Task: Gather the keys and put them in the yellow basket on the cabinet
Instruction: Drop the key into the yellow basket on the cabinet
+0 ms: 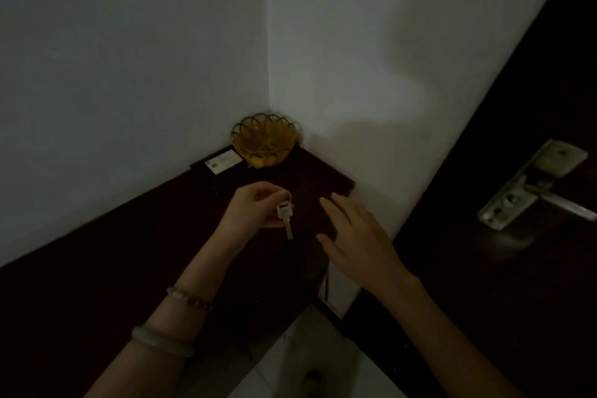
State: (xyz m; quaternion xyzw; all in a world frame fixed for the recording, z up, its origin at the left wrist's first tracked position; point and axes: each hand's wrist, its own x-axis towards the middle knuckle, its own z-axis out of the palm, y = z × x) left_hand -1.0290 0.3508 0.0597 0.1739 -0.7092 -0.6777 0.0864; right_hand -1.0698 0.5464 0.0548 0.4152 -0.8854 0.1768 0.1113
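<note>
One key (285, 216) shows in the head view, hanging blade-down from a ring pinched between the fingers of the left hand (255, 207); in this dim light a second key behind it cannot be ruled out. That hand hovers above the dark cabinet (129, 252), short of the single yellow basket (264, 140) in the wall corner. Right hand (358, 236) is spread flat and empty just beside the key. Two bracelets (161, 341) circle the left forearm. One door handle (562, 200) sits at right.
</note>
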